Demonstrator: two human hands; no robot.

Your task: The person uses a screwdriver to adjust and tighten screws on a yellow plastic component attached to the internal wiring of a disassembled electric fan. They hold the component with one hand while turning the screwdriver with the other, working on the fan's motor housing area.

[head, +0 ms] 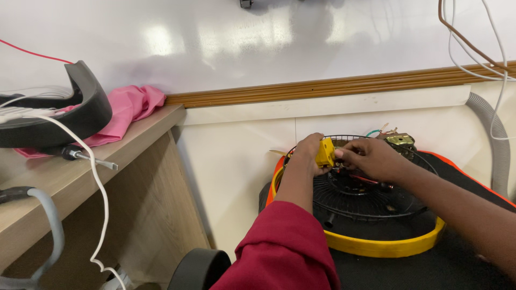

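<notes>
Here, both hands close on a small yellow block point(325, 152) at about eleven o'clock of the black fan grille point(371, 196): the left hand point(309, 153) braces it from behind while the right hand point(368, 158) pinches its front edge, steadying it over the yellow-rimmed fan body point(384, 244).

Bright, even room light, mostly sharp

Soft glare patches gleamed on the glossy white wall point(226, 37) above the hands; faint shadows lay beneath them, and the nearest sleeve point(285, 252) blurred slightly.

Both hands' fingers point(339, 154) pinched together
</notes>
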